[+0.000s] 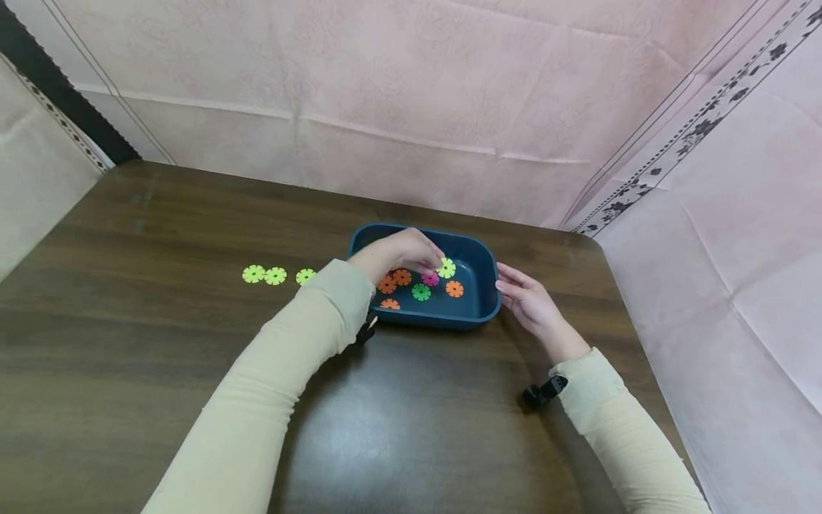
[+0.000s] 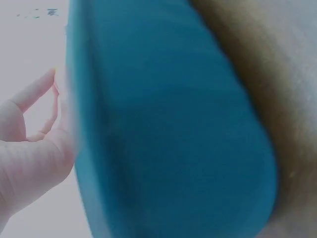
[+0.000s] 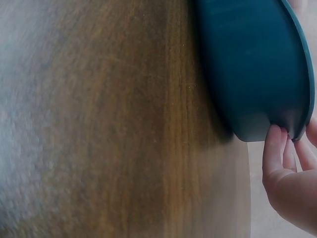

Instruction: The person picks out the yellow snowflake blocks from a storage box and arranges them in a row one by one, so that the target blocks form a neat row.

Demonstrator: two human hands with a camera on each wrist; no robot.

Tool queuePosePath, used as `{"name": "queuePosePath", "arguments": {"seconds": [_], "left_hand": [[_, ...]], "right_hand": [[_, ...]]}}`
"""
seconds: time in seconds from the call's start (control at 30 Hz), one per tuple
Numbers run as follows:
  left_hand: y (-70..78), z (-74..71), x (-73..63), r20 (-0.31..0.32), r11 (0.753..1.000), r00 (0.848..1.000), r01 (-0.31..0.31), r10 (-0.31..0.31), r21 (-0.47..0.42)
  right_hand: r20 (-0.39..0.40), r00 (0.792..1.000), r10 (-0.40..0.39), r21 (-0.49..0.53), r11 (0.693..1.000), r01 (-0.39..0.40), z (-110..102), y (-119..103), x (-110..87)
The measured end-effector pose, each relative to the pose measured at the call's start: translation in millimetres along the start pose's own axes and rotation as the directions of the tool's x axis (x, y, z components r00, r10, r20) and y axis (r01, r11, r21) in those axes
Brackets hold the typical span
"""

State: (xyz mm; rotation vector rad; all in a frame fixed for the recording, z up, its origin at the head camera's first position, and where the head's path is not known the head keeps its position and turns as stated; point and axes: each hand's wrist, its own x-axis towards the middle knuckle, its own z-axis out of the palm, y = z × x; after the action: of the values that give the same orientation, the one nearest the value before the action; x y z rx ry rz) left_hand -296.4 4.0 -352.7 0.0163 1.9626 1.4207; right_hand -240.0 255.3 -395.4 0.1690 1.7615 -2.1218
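Observation:
My left hand [image 1: 409,250] reaches over a dark blue plastic tray [image 1: 478,282] and pinches a yellow flower-shaped disc [image 1: 447,268] between thumb and fingertips. Under and beside it on the tray floor lie several orange discs [image 1: 454,289], a green disc [image 1: 421,292] and a magenta disc [image 1: 430,279]. In the left wrist view the tray's outer wall [image 2: 178,119] fills the middle and the fingertips meet above its rim. At the tray's right end, my right hand [image 1: 531,303] rests extended fingertips against the outside wall, also seen in the right wrist view beside the rim [image 3: 304,64].
On the brown wooden table [image 1: 160,357], left of the tray, three yellow discs [image 1: 275,276] lie in a row, the third partly behind the left sleeve [image 1: 289,364]. Pale patterned cloth [image 1: 359,86] hangs behind the table and along its right side.

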Motion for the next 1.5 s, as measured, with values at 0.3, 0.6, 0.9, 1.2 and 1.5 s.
{"name": "queuePosePath", "arguments": {"seconds": [0.3,0.6,0.9,1.2,1.5], "left_hand": [[10.2,-40.1,-31.7,-0.042,0.982,0.995,-0.091,0.085,-0.165],[-2.3,-88.6,-67.2,-0.077,0.952,0.988,-0.153,0.137,-0.266],[-40.8,-138.4,-89.8,-0.138,0.911,0.979,-0.192,0.151,-0.366],[-84.0,-173.5,-106.4,-0.168,0.936,0.980,-0.159,0.109,-0.315],[-133.2,-210.5,-121.3,-0.187,0.982,0.982,-0.071,0.037,-0.176]], "right_hand": [[0.014,1.000,-0.016,-0.009,1.000,0.016,0,2,2.2],[0.031,0.999,-0.028,-0.013,1.000,0.028,-1,4,1.7],[0.028,1.000,-0.003,-0.025,1.000,0.003,-2,4,1.3],[0.028,1.000,-0.010,-0.024,1.000,0.011,-1,5,-0.2],[0.018,1.000,0.000,-0.042,0.999,0.001,-1,0,-1.7]]}}
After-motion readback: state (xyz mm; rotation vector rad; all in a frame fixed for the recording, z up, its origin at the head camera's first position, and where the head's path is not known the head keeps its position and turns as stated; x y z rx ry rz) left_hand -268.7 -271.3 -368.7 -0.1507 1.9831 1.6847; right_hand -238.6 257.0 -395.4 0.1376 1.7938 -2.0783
